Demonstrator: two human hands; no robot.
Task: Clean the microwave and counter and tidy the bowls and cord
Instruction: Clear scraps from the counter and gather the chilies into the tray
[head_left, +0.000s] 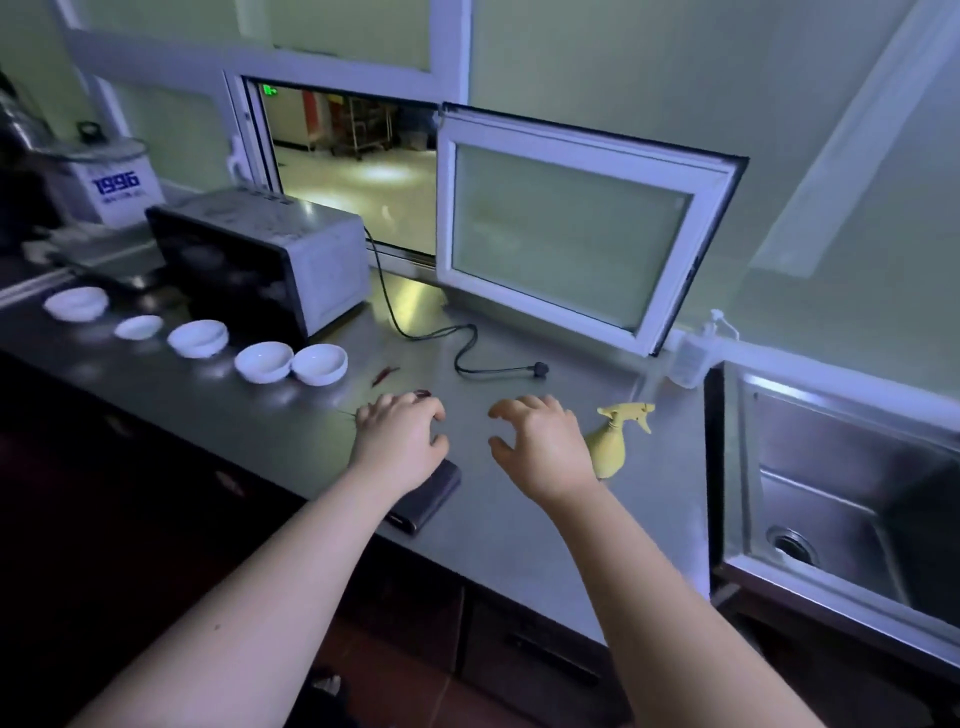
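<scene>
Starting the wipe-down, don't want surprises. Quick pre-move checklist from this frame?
1. Unplugged: ok, plug of the cord lies loose on the counter.
2. Hands free: ok, left hand and right hand hold nothing.
3. Spray reachable: ok, spray bottle just beside the right hand.
4. Cloth ready: cannot tell what the dark flat item under the left wrist is.
5. Counter clean: not ok, red scraps by the left hand.
6. Stacking done: not ok, five bowls spread in a row near the microwave.

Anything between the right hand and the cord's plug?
Nothing visible. Bare counter lies between the right hand and the plug. The yellow spray bottle sits beside the hand, off that line.
</scene>
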